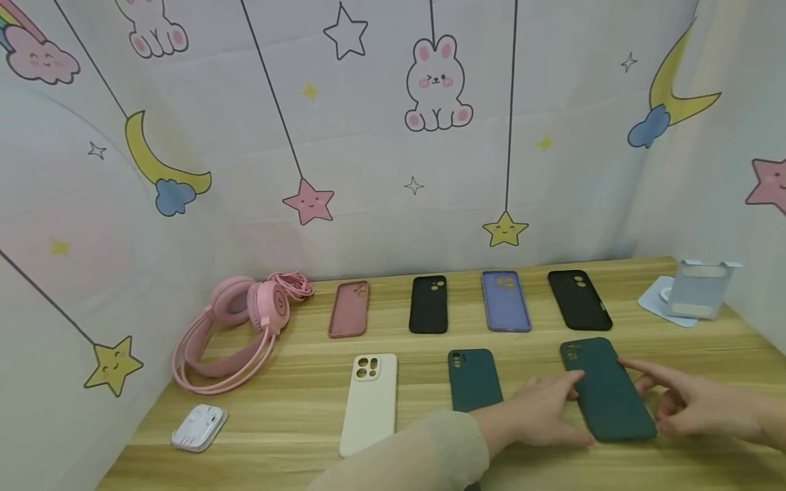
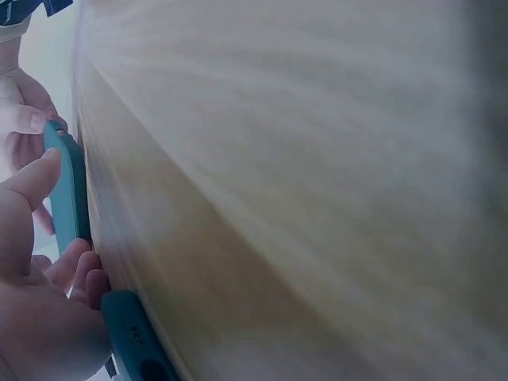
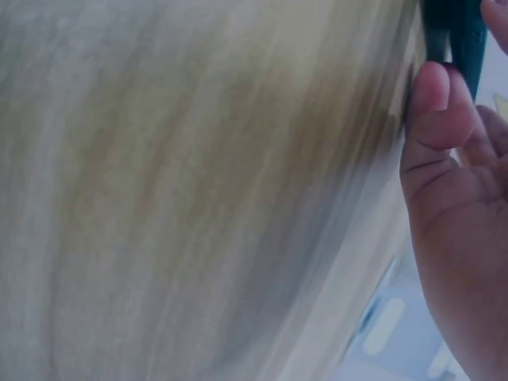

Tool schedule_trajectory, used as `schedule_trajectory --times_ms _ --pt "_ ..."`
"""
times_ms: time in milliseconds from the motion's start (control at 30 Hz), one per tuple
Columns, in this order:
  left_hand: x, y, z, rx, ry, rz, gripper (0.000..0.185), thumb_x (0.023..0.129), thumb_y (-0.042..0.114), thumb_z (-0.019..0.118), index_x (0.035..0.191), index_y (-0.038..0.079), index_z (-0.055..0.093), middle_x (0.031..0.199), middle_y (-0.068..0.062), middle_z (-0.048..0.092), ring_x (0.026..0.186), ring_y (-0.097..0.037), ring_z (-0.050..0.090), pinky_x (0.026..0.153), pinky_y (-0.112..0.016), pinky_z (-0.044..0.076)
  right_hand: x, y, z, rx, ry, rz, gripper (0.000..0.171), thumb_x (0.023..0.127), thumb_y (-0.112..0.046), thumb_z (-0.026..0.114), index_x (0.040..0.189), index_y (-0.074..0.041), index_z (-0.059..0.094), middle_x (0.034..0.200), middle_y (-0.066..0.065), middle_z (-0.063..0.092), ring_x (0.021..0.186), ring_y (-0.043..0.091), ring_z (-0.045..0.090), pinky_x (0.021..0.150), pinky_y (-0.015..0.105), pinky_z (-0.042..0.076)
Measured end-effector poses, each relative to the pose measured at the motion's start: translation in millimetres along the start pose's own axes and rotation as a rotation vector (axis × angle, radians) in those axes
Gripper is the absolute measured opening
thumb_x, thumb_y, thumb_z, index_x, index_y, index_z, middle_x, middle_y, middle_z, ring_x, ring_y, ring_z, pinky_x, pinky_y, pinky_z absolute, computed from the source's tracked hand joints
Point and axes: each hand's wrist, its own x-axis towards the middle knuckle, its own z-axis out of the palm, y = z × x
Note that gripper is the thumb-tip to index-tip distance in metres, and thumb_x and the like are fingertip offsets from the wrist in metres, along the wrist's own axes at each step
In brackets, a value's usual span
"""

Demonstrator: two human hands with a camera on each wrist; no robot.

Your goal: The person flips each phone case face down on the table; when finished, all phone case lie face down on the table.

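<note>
Spanning the gap between your two hands, the dark green, matte rectangular phone case point(image 1: 608, 395) is at the right of the wood-grain worktop point(image 1: 276, 426); whether it lies fully flat, you cannot tell. Your left hand point(image 1: 540, 412), thumb and fingers spread apart, touches its left edge; your right hand point(image 1: 700, 402), index finger outstretched, touches its right, so neither is nearer. Its long axis points away from you, camera-cutout end slanting left.

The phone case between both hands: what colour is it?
The phone case is dark green, seen best in the head view.
</note>
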Motion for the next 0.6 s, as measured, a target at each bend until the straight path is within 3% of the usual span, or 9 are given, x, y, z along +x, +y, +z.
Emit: schedule_trajectory --times_ms 300,600 --pt "-0.7 0.0 -0.3 -0.013 0.022 -0.019 0.084 0.082 0.047 0.068 0.149 0.025 0.021 0.121 0.021 0.052 0.119 0.003 0.04 0.101 -0.022 0.028 3.7 2.3 2.4 -0.03 0.018 0.019 0.087 0.081 0.007 0.06 0.134 -0.056 0.029 0.113 0.012 0.045 0.071 0.011 0.055 0.057 0.025 0.046" --pt "-2.1 0.8 0.0 -0.019 0.06 -0.031 0.083 0.081 0.043 0.071 0.147 0.022 0.026 0.11 0.019 0.054 0.106 0.005 0.046 0.096 -0.02 0.032 7.2 -1.2 9.8 -0.153 0.065 -0.008 0.086 0.08 0.003 0.066 0.142 -0.043 0.027 0.11 0.005 0.047 0.065 0.007 0.05 0.052 0.024 0.043"
